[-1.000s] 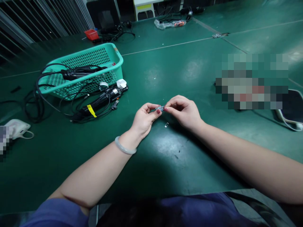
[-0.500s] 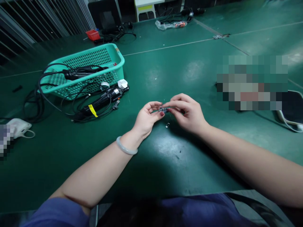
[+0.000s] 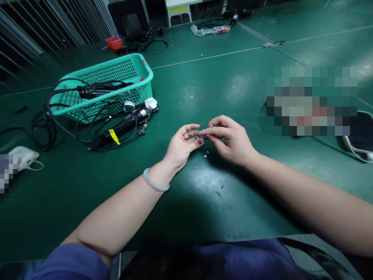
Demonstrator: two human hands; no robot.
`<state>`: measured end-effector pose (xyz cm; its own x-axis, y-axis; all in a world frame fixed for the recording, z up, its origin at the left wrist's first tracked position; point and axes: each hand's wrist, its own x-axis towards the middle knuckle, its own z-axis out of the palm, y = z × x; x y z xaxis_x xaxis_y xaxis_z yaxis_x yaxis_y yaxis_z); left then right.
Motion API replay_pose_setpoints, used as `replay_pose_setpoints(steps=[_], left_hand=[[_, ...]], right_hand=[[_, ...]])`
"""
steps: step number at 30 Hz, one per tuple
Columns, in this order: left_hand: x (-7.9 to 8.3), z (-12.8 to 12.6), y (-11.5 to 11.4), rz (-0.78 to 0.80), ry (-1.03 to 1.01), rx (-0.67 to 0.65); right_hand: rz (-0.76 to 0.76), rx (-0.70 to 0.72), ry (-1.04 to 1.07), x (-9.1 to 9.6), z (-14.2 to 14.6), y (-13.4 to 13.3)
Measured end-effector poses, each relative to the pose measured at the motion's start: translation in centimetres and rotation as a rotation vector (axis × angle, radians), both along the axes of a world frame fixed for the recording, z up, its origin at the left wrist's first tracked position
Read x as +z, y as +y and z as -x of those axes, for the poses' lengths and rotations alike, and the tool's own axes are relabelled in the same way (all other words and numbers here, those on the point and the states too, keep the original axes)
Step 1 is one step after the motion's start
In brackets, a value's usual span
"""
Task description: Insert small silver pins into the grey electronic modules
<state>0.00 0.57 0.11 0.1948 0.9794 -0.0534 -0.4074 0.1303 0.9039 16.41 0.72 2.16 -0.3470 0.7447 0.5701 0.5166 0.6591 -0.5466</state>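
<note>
Both hands have drawn closer over the last second, the right hand [image 3: 233,140] sliding its fingertips leftward until the small dark part [image 3: 200,136] is nearly covered. Left hand [image 3: 180,147] has its grip pinched on the part's left end, thumb under and forefinger over; the right grip is clamped on the other end. The part is held just above the surface [image 3: 204,194], with a tiny pale piece [image 3: 206,154] lying loose at 5 o'clock from it.

This looks like fine fingertip work on the part, mid-way. A further move would call for a steady pinch and small motions.

Room is wide at 12 and 6 o'clock. A green basket [image 3: 136,95] and tangled cables [image 3: 43,128] sit well apart at 10 o'clock; a dark white-rimmed object [image 3: 359,136] lies at 3 o'clock.
</note>
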Motion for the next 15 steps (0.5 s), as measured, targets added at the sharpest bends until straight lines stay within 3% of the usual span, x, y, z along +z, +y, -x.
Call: replay_pose_setpoints(steps=[8,15], left_hand=[[0.03,-0.04,0.06,-0.001,0.004,-0.016],[-0.37,0.02,0.21,0.005,0.046,-0.077]], right_hand=[[0.113,0.032,0.103,-0.04,-0.06,0.16],[0.356,0.031,0.228,-0.18,-0.20,0.88]])
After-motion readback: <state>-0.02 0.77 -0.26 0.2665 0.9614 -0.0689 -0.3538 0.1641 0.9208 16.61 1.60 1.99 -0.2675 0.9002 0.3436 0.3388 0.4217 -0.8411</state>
